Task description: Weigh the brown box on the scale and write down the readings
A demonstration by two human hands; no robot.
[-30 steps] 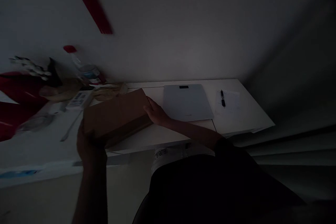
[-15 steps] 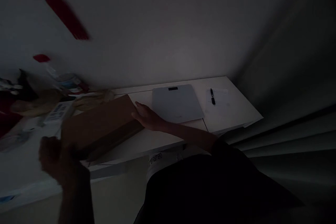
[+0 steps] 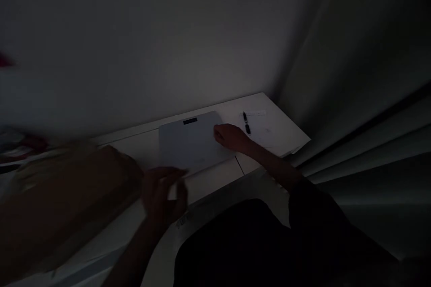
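Note:
A flat grey digital scale (image 3: 186,143) with a small dark display lies on the white tabletop (image 3: 215,178). Over the scale's right edge is my right hand (image 3: 232,138), its fingers curled in; whether anything is inside them is hidden. My left hand (image 3: 164,193) hovers near the scale's front left corner, with bent fingers apart from the thumb and nothing visible between them. Close to its left stands a brown cardboard box (image 3: 77,193), blurred and partly out of view. The picture is very dark.
On the right part of the table a black pen (image 3: 247,123) lies on a sheet of paper (image 3: 261,126). Behind runs a wall (image 3: 188,54); a curtain (image 3: 357,152) hangs to the right. Dim clutter (image 3: 20,145) sits at the far left.
Both hands have left the box. The right hand has moved right to the scale and curled its fingers; the left has come across beside the scale. The view has swung right.

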